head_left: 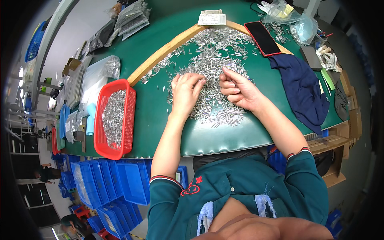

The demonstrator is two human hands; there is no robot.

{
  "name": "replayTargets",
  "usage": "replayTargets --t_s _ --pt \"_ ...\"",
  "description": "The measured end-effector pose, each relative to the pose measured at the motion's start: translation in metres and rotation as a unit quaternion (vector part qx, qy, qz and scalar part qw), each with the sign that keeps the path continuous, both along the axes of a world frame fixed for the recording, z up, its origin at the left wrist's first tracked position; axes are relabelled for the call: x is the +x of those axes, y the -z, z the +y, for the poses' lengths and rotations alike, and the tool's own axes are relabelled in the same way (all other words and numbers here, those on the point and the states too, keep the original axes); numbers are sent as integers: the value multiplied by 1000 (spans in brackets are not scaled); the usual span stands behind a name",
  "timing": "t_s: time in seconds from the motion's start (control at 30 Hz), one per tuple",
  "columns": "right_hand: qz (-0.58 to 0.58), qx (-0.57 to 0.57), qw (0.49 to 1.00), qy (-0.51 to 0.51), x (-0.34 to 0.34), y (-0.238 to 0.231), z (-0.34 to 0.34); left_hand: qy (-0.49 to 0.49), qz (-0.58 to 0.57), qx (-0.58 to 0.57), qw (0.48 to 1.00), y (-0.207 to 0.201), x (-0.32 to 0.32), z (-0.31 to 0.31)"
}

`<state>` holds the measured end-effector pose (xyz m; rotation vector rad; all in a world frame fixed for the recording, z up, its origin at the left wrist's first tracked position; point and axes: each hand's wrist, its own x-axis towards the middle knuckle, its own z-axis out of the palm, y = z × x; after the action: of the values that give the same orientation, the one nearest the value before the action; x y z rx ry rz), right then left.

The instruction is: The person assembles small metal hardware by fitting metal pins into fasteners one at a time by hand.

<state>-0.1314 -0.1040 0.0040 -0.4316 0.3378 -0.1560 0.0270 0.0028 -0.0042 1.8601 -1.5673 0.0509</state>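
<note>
A wide heap of small silvery metal pins [214, 106] lies spread over the green tabletop [156, 120]. At the heap's left side is my left hand [185, 91], its fingers bent and the thumb and fingertips drawn together over the pins. Whatever it grips is too small to make out. My right hand [241, 91] is above the heap's right side, thumb pressed to the curled index finger and the other fingers folded. Anything in that pinch cannot be made out either. Left of my left arm stands a red plastic basket [131, 116] holding many more such pins [114, 116].
Wooden strips [160, 52] meet in a corner behind the heap, with paper slips [212, 19] on top. A red-edged phone [263, 38] and dark blue cloth [302, 90] lie right. Plastic bags [102, 74] lie left. Blue bins [134, 182] are stacked below the table.
</note>
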Motion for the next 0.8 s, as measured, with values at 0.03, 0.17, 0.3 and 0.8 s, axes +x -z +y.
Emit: replayTargets --t_s 0.03,0.17,0.3,0.8 --pt "6 -8 1000 12 0 2 0 1 -1 -1 1000 -1 0 -1" --pt "89 -115 988 45 -1 -3 4 22 134 -7 991 -3 -5 -1" --pt "131 -295 946 31 -1 -1 11 58 174 -44 982 -6 -18 -3" --pt "140 -378 909 106 4 2 16 48 -1 -138 989 7 -12 -7"
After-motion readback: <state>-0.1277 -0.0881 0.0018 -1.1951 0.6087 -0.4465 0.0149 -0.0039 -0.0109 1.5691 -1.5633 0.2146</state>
